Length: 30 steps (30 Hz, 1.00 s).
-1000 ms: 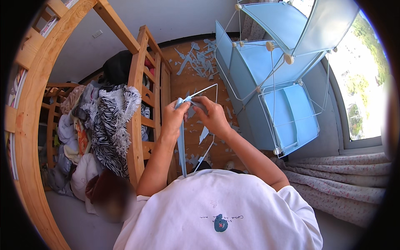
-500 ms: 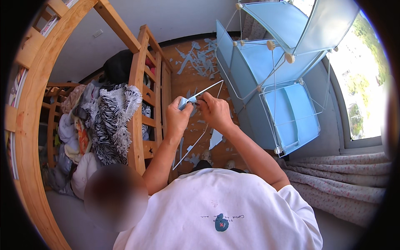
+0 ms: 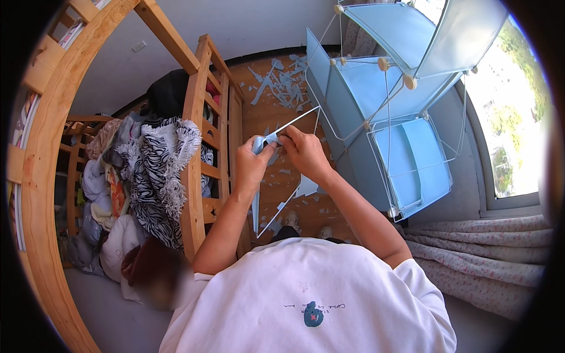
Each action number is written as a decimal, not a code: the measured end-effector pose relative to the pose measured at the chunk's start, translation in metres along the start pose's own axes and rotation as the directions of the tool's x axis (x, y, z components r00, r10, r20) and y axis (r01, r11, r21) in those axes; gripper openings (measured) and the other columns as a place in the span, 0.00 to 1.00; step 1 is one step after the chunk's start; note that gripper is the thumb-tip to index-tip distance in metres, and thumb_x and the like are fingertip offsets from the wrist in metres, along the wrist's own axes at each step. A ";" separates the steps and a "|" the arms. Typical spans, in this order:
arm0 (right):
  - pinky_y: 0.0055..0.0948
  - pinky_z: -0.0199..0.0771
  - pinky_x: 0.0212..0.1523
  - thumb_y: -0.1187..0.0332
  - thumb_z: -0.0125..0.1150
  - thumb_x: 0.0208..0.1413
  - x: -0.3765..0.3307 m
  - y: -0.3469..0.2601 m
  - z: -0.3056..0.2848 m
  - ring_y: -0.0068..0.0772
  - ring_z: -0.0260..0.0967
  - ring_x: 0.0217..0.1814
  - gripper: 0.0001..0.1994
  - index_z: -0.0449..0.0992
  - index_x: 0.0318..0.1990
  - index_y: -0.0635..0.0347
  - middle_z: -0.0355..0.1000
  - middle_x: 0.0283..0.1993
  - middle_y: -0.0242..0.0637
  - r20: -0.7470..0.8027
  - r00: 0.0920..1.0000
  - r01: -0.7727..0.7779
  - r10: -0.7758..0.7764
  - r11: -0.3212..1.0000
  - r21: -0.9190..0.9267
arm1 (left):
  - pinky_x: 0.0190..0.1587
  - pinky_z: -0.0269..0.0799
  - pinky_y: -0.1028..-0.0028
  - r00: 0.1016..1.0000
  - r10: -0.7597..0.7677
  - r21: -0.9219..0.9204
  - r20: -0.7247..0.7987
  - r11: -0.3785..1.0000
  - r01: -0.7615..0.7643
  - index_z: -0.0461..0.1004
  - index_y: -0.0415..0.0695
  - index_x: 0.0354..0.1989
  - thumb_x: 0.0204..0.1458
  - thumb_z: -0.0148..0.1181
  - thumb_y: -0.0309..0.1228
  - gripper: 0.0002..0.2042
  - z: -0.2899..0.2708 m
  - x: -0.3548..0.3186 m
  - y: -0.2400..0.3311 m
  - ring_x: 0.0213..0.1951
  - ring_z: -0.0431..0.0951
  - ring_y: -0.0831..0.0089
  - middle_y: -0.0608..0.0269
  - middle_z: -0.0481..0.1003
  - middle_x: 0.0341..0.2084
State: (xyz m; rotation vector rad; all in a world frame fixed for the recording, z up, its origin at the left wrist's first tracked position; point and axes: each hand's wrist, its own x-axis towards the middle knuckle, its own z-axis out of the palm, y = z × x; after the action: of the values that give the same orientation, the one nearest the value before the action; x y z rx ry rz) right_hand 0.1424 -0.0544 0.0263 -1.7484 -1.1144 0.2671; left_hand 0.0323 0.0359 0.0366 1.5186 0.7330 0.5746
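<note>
Far L: wooden bunk bed point(image 3: 67, 76), w/ upright posts and a slatted wooden guard rail point(image 3: 193, 141) along its R edge. On the bed, inside the rail: clothes pile point(image 3: 97, 179); a fringed black-and-white zebra-pattern blanket point(image 3: 154, 176) lies at the pile's R side, against the rail. R of the rail, above the wooden floor point(image 3: 250, 117), L hand point(image 3: 251, 166): fingers curled closed, approx. no gap, gripping a light-blue strip point(image 3: 259, 145) at the L end of a thin white wire frame point(image 3: 300, 119). A long blue piece point(image 3: 255, 212) hangs below L hand, beside the forearm; cannot tell if it joins the strip. R hand point(image 3: 306, 156), just beside L hand: thumb and fingertips pinched together on the strip's R part, at the wire; exact fingertip contact partly hidden. Frame pos.: held in the air btwn bed and shelving, one bar running up and R past the R hand, another sloping down twd the person's lap. A pale-blue sheet scrap point(image 3: 306, 186) shows by the lower bar; cannot tell if attached. Floor, far edge nr wall: heap of torn blue scraps point(image 3: 282, 82); smaller bits scattered twd the near edge, by the person's shoes point(image 3: 292, 221). Floor, R edge: light-blue panel shelving point(image 3: 365, 147) w/ white wire framing and round beige connectors point(image 3: 409, 82). Far R: window point(image 3: 509, 117), patterned curtain point(image 3: 477, 253) below.
</note>
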 end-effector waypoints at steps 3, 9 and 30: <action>0.40 0.64 0.23 0.69 0.50 0.53 -0.001 0.000 -0.001 0.48 0.67 0.23 0.07 0.65 0.29 0.62 0.67 0.18 0.43 0.015 1.000 0.023 -0.022 0.997 -0.069 | 0.21 0.57 0.80 0.995 0.092 0.131 -0.047 0.988 -0.086 0.71 0.37 0.25 0.47 0.57 0.28 0.06 0.002 -0.002 0.001 0.20 0.61 0.86 0.74 0.66 0.15; 0.40 0.66 0.22 0.69 0.52 0.52 -0.003 -0.009 0.003 0.47 0.68 0.23 0.07 0.64 0.32 0.62 0.69 0.20 0.44 0.074 0.996 0.063 -0.045 0.965 -0.254 | 0.21 0.59 0.77 0.986 0.121 0.228 -0.114 0.969 -0.093 0.70 0.37 0.24 0.45 0.56 0.27 0.06 -0.001 0.000 -0.005 0.19 0.62 0.83 0.67 0.65 0.13; 0.43 0.65 0.27 0.61 0.49 0.54 0.014 0.013 -0.019 0.50 0.68 0.27 0.12 0.72 0.27 0.58 0.70 0.21 0.44 0.167 0.982 -0.036 0.085 0.960 -0.277 | 0.28 0.66 0.76 0.916 0.401 0.412 0.012 0.833 -0.370 0.70 0.38 0.27 0.40 0.56 0.21 0.05 -0.023 0.004 -0.013 0.23 0.72 0.74 0.60 0.72 0.19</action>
State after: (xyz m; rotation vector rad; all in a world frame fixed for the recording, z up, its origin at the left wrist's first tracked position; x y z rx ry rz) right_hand 0.1691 -0.0567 0.0288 -2.0379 -1.2750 0.3247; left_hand 0.0166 0.0541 0.0253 2.0718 0.6267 0.8222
